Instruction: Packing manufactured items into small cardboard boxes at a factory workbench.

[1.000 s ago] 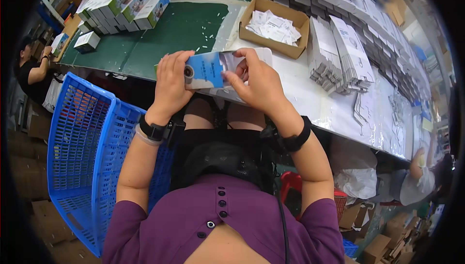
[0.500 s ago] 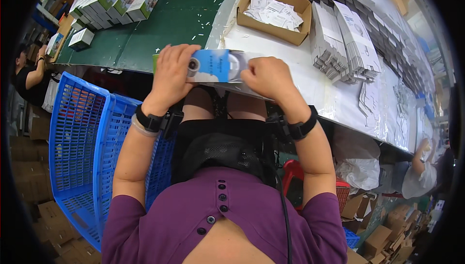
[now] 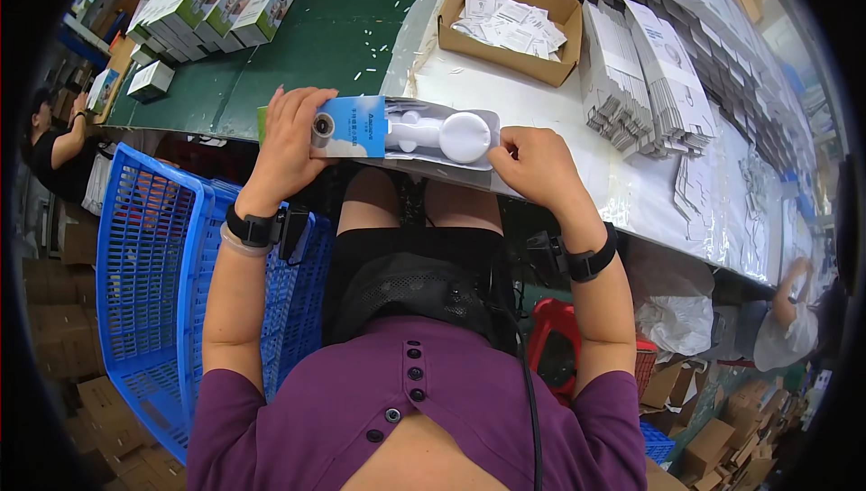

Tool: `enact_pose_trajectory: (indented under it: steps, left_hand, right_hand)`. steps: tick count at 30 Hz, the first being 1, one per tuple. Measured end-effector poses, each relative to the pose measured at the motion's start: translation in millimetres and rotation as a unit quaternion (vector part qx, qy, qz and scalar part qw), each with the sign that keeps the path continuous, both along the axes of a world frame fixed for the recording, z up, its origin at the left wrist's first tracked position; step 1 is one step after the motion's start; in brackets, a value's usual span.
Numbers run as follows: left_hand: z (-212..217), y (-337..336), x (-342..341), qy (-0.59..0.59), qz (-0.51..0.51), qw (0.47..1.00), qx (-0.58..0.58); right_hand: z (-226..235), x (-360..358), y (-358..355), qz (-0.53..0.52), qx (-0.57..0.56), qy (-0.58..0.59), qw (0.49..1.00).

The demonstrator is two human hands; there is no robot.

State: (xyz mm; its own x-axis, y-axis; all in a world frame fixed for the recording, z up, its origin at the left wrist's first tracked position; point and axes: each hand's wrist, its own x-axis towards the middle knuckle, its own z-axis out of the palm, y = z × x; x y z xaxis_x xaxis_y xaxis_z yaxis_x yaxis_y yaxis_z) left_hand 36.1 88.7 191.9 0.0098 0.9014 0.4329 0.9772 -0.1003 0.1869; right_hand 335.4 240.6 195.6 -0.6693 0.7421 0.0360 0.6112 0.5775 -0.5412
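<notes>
The blue-and-white box is at the front edge of the bench, above the person's lap, with a plastic tray holding a white device sticking out of its right end. The left hand is closed around the box's left part, while the right hand, curled nearly into a fist, pinches the tray's outer end.

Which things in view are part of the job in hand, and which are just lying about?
In hand:
- blue-and-white box, gripped by the left hand
- tray with a white device, partly out of the box, its end pinched by the right hand

Lying about, apparently unused now:
- brown carton of white packets
- folded white cartons
- blue crate
</notes>
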Motion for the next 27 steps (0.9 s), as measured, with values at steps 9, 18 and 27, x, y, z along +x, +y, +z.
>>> enact_pose_trajectory:
  steps: [9, 18, 27]
  left_hand:
    - [16, 23, -1, -0.025, -0.042, 0.994, -0.097]
    - [7, 56, 38, -0.066, -0.113, 0.991, 0.001]
    - [-9, 75, 51, -0.091, -0.044, 0.994, 0.03]
  right_hand:
    - [-3, 2, 19, -0.006, 0.007, -0.042, 0.999]
    - [20, 5, 52, 0.067, -0.078, -0.086, 0.991]
    - [21, -25, 163, -0.066, 0.175, -0.07, 0.98]
